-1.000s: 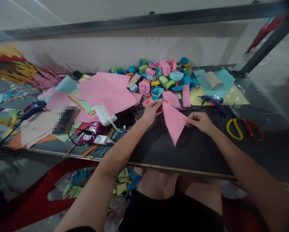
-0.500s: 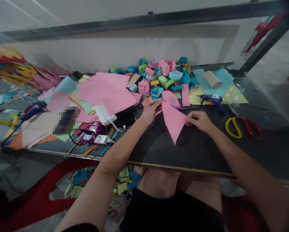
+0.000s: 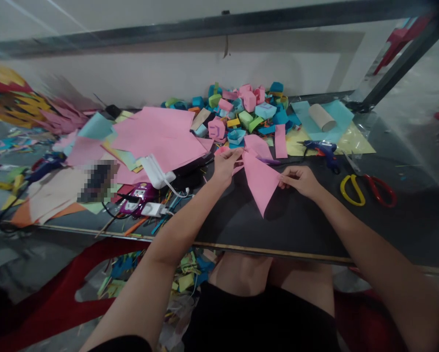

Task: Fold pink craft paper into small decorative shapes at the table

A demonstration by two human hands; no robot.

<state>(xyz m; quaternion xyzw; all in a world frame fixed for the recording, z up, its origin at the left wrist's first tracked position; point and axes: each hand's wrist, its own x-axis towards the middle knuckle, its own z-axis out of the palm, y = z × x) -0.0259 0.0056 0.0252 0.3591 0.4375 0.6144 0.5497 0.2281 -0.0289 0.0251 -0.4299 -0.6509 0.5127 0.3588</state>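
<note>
Between my hands a sheet of pink paper [image 3: 262, 183] hangs above the dark table, one pointed corner downward. My left hand [image 3: 226, 165] pinches it near its upper left, and another pink flap stands up behind that grip. At the sheet's right corner my right hand [image 3: 298, 180] holds it between thumb and fingers. A purple pen-like thing [image 3: 271, 161] lies behind the sheet, partly covered. Scissors [image 3: 368, 189] with one yellow and one red handle rest to the right of my right hand. Just beyond that hand is a blue glue gun [image 3: 324, 151].
Folded paper pieces [image 3: 246, 110] in several colours are heaped at the back. Pink sheets [image 3: 156, 137] spread to the left, near a white adapter [image 3: 156, 171] and a purple power strip [image 3: 137, 198] with cables. A cardboard tube [image 3: 322, 118] lies at back right. Paper scraps cover the floor.
The whole view has shifted slightly, so things sit a little further left and higher. Both hands keep their hold on the pink paper, which hangs almost the same way.
</note>
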